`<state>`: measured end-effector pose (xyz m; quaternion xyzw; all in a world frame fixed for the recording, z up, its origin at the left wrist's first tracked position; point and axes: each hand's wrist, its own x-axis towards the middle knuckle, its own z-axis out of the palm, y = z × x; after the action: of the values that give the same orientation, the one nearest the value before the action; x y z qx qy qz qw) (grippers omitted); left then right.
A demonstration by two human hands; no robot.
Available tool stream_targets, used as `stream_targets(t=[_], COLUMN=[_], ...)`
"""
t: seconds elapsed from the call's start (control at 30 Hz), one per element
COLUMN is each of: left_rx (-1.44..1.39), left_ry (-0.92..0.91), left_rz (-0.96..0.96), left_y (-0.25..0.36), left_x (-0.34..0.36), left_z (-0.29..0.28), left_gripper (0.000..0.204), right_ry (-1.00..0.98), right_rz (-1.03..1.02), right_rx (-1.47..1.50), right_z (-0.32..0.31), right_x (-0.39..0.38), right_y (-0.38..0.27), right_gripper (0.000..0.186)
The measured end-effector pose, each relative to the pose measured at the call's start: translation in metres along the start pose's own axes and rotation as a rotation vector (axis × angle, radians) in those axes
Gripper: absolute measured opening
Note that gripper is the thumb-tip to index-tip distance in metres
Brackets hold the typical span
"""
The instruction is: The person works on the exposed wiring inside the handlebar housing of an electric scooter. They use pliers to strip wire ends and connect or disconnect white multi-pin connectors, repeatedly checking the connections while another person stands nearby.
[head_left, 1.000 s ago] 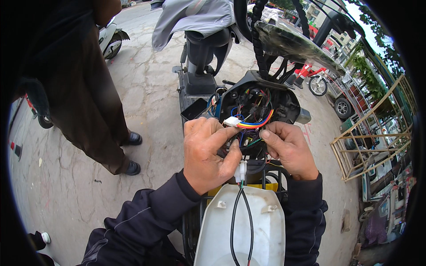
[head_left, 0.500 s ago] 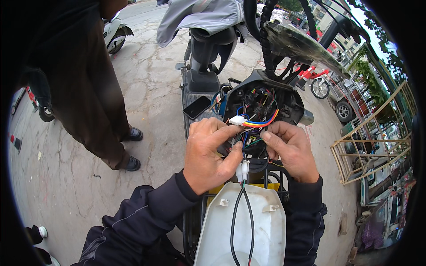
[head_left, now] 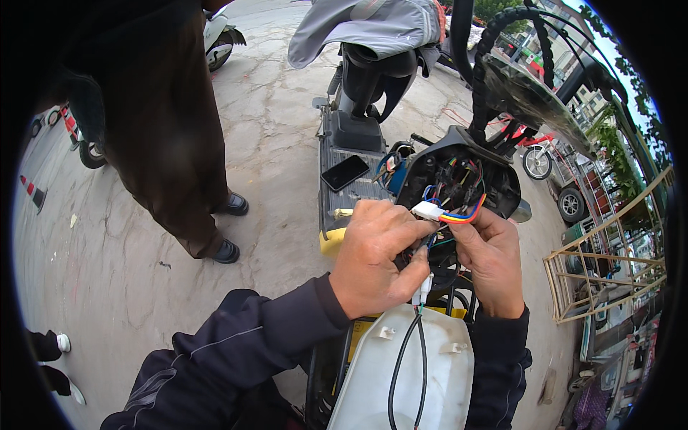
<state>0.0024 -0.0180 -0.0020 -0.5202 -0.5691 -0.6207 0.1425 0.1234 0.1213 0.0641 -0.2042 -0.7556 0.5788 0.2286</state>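
In front of me is the opened dark front housing (head_left: 512,188) of an electric scooter, packed with thin wires. My left hand (head_left: 380,258) has thumb and forefinger closed on a bundle of these wires. Just above its fingertips lies a white plug connector (head_left: 430,210) with red, yellow and blue wires (head_left: 466,218) curving off to the right. My right hand (head_left: 493,264) is pinched at the same wiring, under that curve; what its fingertips hold is hidden. Below, white connectors (head_left: 423,289) join black cables (head_left: 393,383) that run over a white plastic panel (head_left: 437,373).
A phone (head_left: 345,173) lies on the scooter's footboard (head_left: 337,140). Beyond it is the seat, draped with a grey cloth (head_left: 358,29). A person in brown trousers (head_left: 172,143) stands at left. A wooden frame (head_left: 609,251) and parked vehicles line the right side.
The whole view has shifted, so the scooter and both hands sit farther right and lower. My right fingers have come closer to the white plug, under its coloured wires. The left pinch stays.
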Motion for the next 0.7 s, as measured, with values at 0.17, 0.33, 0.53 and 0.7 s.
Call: stream_targets(t=[0.17, 0.33, 0.53, 0.7], left_rx=[0.042, 0.005, -0.060, -0.034], left_ry=[0.012, 0.011, -0.019, -0.048], left_rz=[-0.044, -0.082, -0.105, -0.105], left_y=[-0.0004, -0.0008, 0.0020, 0.0017], left_x=[-0.0025, -0.0024, -0.0042, -0.0034], left_z=[-0.0009, -0.0009, -0.0056, -0.0068], left_gripper=[0.031, 0.030, 0.037, 0.040], right_ry=[0.008, -0.005, 0.012, 0.022], right_rz=[0.006, 0.003, 0.004, 0.045], right_rx=[0.060, 0.115, 0.201, 0.183], right_z=[0.0004, -0.0015, -0.0037, -0.0041], right_x=[-0.0009, 0.0001, -0.0004, -0.0003], right_y=[0.0010, 0.0024, 0.0049, 0.0037], right_gripper=[0.022, 0.021, 0.020, 0.022])
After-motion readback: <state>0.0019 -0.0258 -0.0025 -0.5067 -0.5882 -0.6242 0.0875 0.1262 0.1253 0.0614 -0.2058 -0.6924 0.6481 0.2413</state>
